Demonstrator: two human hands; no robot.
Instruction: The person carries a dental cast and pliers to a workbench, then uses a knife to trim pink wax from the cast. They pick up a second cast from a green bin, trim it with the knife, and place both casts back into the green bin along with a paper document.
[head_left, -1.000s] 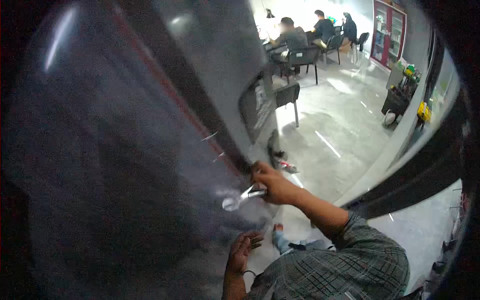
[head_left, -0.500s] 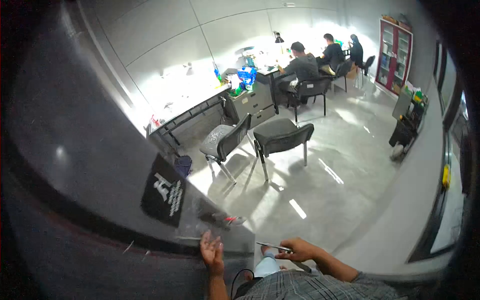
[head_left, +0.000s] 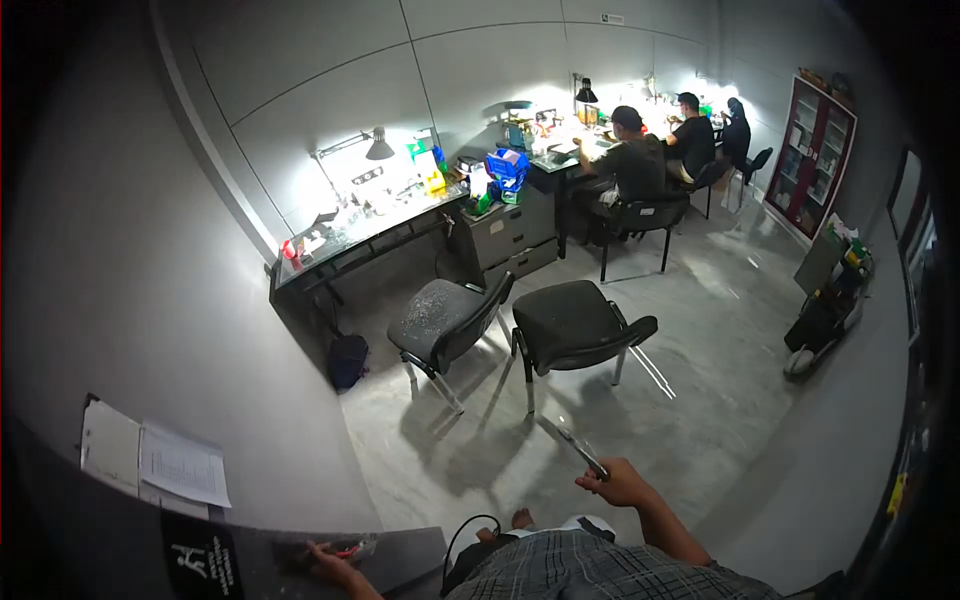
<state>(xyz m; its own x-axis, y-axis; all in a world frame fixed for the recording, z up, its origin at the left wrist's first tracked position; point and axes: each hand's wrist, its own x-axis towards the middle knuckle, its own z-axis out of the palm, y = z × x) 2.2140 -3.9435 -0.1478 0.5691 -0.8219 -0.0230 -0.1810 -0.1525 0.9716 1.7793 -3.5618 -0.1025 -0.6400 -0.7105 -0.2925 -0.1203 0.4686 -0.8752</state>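
My left hand [head_left: 332, 566] is at the lower left, its fingers closed at the handle area of a dark door [head_left: 415, 545]. A small red part [head_left: 348, 552] shows right beside those fingers; the handle itself is mostly hidden. On the door, left of this hand, is a black sign [head_left: 203, 558] with a white figure and lettering. My right hand [head_left: 622, 484] is wrapped round a slim silvery tool [head_left: 570, 447], whose exact kind I cannot make out. The tool points up and to the left, above the floor.
Two dark chairs [head_left: 570, 318] stand ahead on the grey floor. Along the far wall runs a lit workbench [head_left: 350, 240], where several people [head_left: 630, 160] sit. A red-framed cabinet [head_left: 808, 155] stands far right. Papers [head_left: 183, 465] hang on the left wall.
The door has swung lower and left in view, uncovering the wall with papers. My left hand has gone from open beside the door to its handle area. My right hand has risen with the tool.
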